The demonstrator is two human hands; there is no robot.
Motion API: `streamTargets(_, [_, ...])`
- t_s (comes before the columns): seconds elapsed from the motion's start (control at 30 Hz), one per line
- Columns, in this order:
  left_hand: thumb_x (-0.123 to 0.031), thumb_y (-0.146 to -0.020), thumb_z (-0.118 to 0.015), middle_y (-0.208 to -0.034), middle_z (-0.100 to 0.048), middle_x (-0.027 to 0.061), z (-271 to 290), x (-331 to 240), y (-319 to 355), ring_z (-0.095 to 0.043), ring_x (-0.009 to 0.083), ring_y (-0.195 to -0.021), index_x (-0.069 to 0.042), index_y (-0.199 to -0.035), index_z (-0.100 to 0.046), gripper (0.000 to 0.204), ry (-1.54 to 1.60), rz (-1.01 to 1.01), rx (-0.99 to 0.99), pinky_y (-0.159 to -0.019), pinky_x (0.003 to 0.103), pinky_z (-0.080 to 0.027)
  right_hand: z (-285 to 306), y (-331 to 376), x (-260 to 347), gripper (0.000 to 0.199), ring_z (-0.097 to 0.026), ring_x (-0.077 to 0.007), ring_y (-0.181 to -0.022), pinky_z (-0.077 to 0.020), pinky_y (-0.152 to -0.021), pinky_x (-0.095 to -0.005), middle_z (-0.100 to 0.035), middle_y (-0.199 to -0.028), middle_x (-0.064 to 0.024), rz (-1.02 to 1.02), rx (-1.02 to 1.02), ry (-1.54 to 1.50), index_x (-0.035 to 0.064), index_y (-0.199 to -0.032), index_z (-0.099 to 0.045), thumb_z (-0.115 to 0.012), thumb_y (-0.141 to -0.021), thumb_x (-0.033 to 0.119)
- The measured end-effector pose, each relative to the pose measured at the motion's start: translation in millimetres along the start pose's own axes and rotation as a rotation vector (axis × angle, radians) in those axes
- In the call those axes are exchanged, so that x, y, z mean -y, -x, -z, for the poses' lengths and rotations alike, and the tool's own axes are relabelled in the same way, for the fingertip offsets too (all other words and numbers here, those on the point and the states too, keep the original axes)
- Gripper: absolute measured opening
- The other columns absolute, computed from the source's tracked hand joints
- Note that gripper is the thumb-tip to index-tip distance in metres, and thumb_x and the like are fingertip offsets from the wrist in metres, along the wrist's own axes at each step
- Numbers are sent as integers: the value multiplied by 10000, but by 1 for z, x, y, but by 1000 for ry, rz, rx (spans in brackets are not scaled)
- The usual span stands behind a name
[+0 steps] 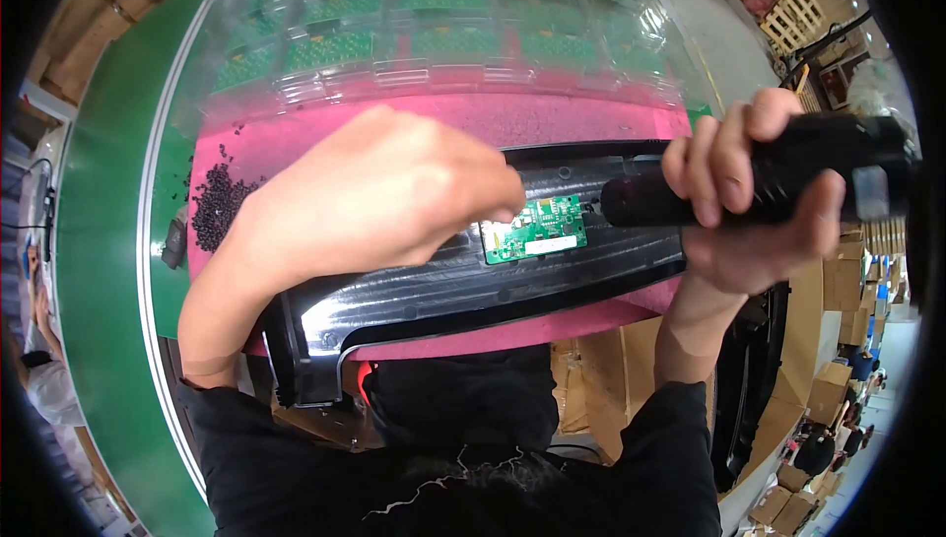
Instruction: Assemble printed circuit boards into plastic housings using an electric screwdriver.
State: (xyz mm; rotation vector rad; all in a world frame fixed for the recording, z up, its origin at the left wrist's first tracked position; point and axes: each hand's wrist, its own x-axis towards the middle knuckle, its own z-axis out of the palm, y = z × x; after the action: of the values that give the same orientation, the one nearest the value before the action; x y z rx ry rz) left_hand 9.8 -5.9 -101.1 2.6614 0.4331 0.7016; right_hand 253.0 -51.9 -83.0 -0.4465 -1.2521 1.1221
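A long black plastic housing (434,291) lies on the pink mat, its hollow side up. In its middle sits a green circuit board (537,232) with a white label strip. My left hand (394,187) hovers over the housing, fingers curled into a pinch at the board's upper left corner; whatever they hold is hidden. In my right hand (744,182) is a black electric screwdriver (650,200), lying nearly level with its narrow end toward the board's right edge. A heap of small black screws (219,204) lies left of my left forearm.
Clear plastic trays (434,34) with several green boards stand at the far side of the pink mat (631,118). A dark lump (174,243) rests on the green table at left. Another black housing (751,379) and cardboard (601,369) are near my right arm.
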Motion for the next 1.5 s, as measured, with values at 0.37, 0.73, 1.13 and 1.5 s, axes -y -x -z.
streamTargets(0.37, [-228, -860, -615, -948, -684, 40, -19, 11, 3, -656, 248, -881, -60, -940, -646, 188, 123, 129, 477, -643, 373, -529, 14, -2, -27, 438, -349, -79, -448, -318, -493, -250, -416, -587, 21, -44, -81, 146, 58, -936, -489, -519, -879, 491])
streamTargets(0.73, [-181, -874, -591, -940, -689, 84, -18, 2, 2, -656, 306, -864, -56, -1043, -624, 213, 117, 335, 582, -620, 407, -520, 10, -6, -35, 422, -352, -75, -463, -310, -492, -242, -409, -588, 29, -141, 18, 208, 70, -903, -463, -558, -852, 478])
streamTargets(1.13, [-100, -843, -626, -830, -676, 120, -25, 10, 5, -657, 291, -714, -3, -959, -637, 151, 180, 190, 269, -578, 386, -504, -2, -3, -19, 506, -413, -77, -462, -352, -496, -248, -471, -608, 40, 40, 127, 7, 67, -971, -498, -625, -815, 531])
streamTargets(1.5, [-85, -769, -731, -737, -671, 111, -24, 10, 3, -654, 259, -630, 4, -855, -662, 141, 307, 152, -71, -537, 323, -501, -37, -5, 0, 420, -512, -54, -459, -423, -497, -190, -524, -617, 38, 243, 124, -234, 90, -926, -459, -671, -717, 386])
